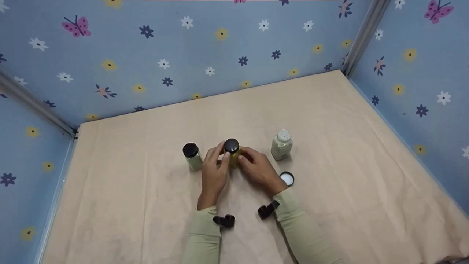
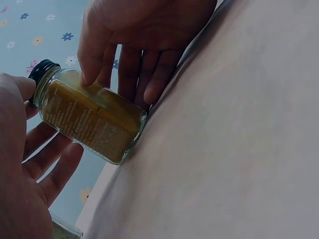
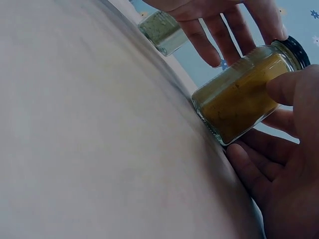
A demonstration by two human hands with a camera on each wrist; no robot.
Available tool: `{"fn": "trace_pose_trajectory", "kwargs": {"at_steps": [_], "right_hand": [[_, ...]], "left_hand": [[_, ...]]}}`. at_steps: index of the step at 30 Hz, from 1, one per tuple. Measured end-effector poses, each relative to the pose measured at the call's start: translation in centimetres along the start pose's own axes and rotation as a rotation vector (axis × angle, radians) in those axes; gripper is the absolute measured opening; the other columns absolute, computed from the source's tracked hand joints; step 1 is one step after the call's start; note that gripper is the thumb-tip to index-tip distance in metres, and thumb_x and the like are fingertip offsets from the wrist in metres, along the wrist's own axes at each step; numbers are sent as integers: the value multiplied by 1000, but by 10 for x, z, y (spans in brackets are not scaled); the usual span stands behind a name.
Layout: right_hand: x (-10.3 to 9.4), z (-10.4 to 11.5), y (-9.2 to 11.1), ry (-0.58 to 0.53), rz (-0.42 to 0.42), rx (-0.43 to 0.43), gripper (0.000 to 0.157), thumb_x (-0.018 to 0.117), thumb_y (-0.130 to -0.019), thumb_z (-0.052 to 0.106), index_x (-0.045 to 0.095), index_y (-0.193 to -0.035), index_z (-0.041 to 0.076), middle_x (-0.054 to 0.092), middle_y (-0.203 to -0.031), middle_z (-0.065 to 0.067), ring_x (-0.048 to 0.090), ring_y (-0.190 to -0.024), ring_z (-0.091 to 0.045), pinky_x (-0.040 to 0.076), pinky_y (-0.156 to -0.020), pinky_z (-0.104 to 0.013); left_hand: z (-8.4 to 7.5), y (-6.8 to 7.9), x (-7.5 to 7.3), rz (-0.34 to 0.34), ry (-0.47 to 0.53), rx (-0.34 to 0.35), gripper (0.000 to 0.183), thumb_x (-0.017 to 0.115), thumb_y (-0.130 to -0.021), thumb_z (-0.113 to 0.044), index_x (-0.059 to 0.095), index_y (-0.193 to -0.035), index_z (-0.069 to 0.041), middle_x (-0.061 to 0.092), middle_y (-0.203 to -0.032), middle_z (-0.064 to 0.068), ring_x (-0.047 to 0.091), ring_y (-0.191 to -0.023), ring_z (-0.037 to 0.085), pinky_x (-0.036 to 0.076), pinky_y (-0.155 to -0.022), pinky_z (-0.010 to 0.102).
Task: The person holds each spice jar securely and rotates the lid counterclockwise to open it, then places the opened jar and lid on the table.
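Note:
A glass spice jar [image 2: 92, 117] with yellow-brown powder and a black lid [image 1: 231, 145] stands on the cloth between both hands. My left hand [image 1: 215, 170] has its thumb and forefinger at the lid, the other fingers beside the glass. From the other side, my right hand [image 1: 258, 167] grips the jar's body, its thumb against the glass in the right wrist view. Left of the hands is a second jar [image 1: 195, 163], holding pale green contents under a black lid. To the right stands an uncapped jar [image 1: 281, 149] of pale green contents, with a white perforated top.
A loose black cap [image 1: 287, 178], white inside facing up, lies beside the right wrist. Beige cloth [image 1: 110, 194] covers the table. Blue flowered panels [image 1: 190, 44] border it at the back and both sides. A black camera is strapped at each wrist.

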State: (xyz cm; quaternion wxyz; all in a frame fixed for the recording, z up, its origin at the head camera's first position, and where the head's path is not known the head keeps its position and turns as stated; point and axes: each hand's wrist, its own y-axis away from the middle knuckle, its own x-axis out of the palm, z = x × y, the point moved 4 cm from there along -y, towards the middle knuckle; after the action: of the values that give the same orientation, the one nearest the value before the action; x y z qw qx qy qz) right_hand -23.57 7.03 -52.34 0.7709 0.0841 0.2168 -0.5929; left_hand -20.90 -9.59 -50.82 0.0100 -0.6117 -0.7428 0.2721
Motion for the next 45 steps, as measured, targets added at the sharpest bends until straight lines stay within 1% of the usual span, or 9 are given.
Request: {"fn": "trace_pose_trajectory", "kwargs": {"at_steps": [6, 13, 18, 23, 29, 35, 41, 45], "right_hand": [[0, 1, 0, 2, -6, 6, 35, 57, -102, 26, 63, -135, 15, 65, -129, 3, 57, -122, -11, 42, -105, -32], [-1, 2, 0, -12, -8, 5, 34, 57, -102, 27, 63, -134, 16, 66, -127, 4, 58, -121, -10, 43, -105, -34], [-1, 1, 1, -43, 3, 8, 35, 57, -103, 28, 62, -135, 16, 66, -127, 4, 58, -120, -9, 43, -104, -32], [0, 0, 1, -40, -1, 9, 34, 57, -102, 26, 63, -134, 15, 66, -127, 4, 58, -120, -8, 43, -104, -31], [1, -1, 1, -35, 6, 8, 34, 57, -103, 26, 63, -134, 14, 66, -126, 4, 58, -119, -8, 43, -104, -31], [1, 0, 2, -38, 13, 18, 35, 57, -103, 27, 62, -135, 16, 66, -127, 5, 57, -120, -7, 42, -104, -30], [1, 0, 1, -43, 8, 21, 35, 57, -103, 28, 62, -135, 17, 66, -127, 5, 58, -120, -8, 43, -105, -32], [1, 0, 2, -64, 4, 14, 34, 58, -102, 26, 63, -134, 14, 67, -126, 3, 59, -119, -10, 44, -104, -33]], "left_hand": [[2, -1, 0, 5, 2, 1, 43, 60, -102, -26, 58, -142, -10, 63, -121, 3, 59, -111, 14, 53, -79, 32], [-1, -2, -1, 18, 8, 1, 42, 60, -102, -27, 58, -142, -11, 62, -120, 3, 59, -111, 15, 54, -79, 32], [-3, -2, -1, 19, 24, -9, 41, 60, -102, -28, 60, -140, -12, 62, -120, 3, 59, -111, 16, 54, -79, 33], [-3, -1, -1, 17, 39, -25, 40, 60, -102, -30, 61, -139, -14, 62, -120, 2, 59, -111, 15, 55, -80, 34], [0, 0, -2, 0, 41, -25, 37, 59, -103, -29, 63, -136, -15, 64, -119, 1, 61, -110, 16, 55, -80, 35], [-1, 0, -4, -23, 54, -30, 33, 61, -102, -28, 66, -132, -14, 66, -121, 2, 63, -109, 17, 56, -80, 37], [-1, 0, -4, -35, 65, -32, 32, 61, -102, -30, 67, -129, -15, 67, -120, -1, 63, -107, 13, 55, -82, 35], [-1, 0, -5, -49, 69, -23, 32, 65, -99, -29, 68, -127, -13, 67, -118, 0, 64, -107, 13, 56, -81, 34]]}}
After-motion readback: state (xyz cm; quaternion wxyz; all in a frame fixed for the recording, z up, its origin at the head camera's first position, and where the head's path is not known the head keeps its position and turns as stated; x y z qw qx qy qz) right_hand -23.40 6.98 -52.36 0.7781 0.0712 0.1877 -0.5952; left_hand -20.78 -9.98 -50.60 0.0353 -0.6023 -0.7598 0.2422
